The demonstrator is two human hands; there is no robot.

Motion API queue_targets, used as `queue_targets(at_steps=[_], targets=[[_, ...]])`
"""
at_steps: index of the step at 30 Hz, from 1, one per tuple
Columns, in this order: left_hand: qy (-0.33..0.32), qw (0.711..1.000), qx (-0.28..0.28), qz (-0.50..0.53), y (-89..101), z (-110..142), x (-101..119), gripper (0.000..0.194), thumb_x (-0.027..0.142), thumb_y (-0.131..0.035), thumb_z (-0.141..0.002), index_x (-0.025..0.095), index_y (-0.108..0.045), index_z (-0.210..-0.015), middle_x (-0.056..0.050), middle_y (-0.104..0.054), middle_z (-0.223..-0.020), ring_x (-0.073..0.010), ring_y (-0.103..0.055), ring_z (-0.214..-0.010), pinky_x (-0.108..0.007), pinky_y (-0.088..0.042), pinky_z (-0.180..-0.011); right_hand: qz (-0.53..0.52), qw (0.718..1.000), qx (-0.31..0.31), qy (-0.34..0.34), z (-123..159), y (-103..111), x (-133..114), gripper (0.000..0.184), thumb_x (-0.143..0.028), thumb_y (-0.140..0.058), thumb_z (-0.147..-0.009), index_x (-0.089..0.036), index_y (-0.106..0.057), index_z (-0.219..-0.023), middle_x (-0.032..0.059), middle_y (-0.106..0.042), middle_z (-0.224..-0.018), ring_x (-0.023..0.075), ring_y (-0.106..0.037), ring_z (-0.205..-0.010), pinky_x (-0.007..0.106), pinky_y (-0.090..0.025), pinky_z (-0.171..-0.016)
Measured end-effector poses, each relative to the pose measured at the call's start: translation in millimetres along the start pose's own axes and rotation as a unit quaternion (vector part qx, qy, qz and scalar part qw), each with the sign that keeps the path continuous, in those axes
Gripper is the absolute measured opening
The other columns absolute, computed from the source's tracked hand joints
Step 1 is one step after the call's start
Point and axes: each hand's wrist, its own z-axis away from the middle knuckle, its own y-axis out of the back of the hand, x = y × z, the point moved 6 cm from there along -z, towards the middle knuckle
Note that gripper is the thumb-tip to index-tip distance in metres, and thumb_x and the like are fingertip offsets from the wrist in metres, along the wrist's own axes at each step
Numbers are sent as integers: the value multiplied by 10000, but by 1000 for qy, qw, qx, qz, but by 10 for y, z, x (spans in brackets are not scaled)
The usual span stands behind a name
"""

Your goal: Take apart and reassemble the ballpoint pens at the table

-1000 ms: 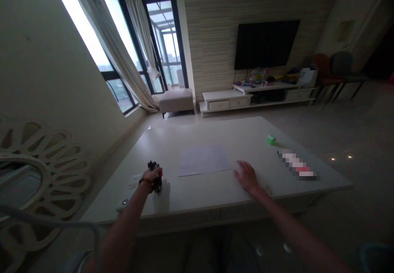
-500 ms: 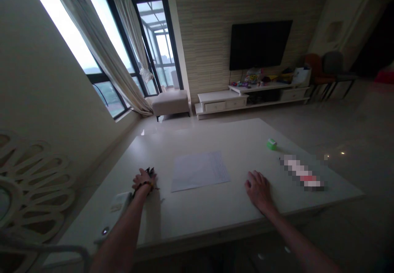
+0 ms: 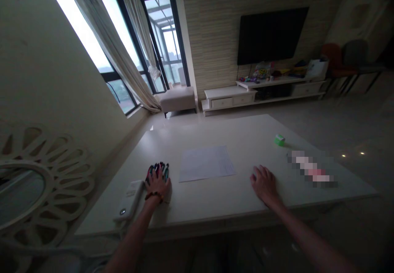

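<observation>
My left hand [image 3: 158,184] lies palm down with spread fingers over a bunch of slim coloured pens [image 3: 157,168]. The pens' ends stick out past the fingertips, and the palm hides the rest. A beaded bracelet [image 3: 154,196] circles that wrist. To the right of this hand, a sheet of paper [image 3: 207,163] with faint print lies flat on the white table [image 3: 215,203]. Beyond the sheet's right edge, my right hand [image 3: 263,182] rests on the tabletop with slightly bent fingers and holds nothing.
A white power strip [image 3: 131,201] lies left of my left forearm. Farther right are a small green box [image 3: 279,140] and a blurred-out long item [image 3: 312,168]. A round mirror with a petal frame [image 3: 76,182] stands at the left. A TV cabinet [image 3: 230,100] is beyond the table.
My view has shifted, so the scene sits farther right. My left hand has turned and spread its fingers over the pens, more of which now show. My right hand stays resting on the table.
</observation>
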Motion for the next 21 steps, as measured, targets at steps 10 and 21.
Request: queue_targets(at_steps=[10,21], targets=[[-15,999,36,7,87,9,-7,468,442,-365,-849,283,-421,-1286,-106,-369,-1372,-299,-316,-1245,-525,-290,-956,14,1000,-1,-5,2,-3,4,362,-287,-398,-836,-132,-550,-1126,165,-480,-1216,279,-354,-1140,410,-215,-935],[3,985,-11,171,315,74,-64,147,266,-530,-736,150,-615,-765,-148,-627,-904,-291,-566,-935,-434,-424,-821,-6,1000,0,-14,-4,-8,2,340,-285,-428,-819,-145,-559,-1100,156,-489,-1207,273,-354,-1140,408,-223,-932]])
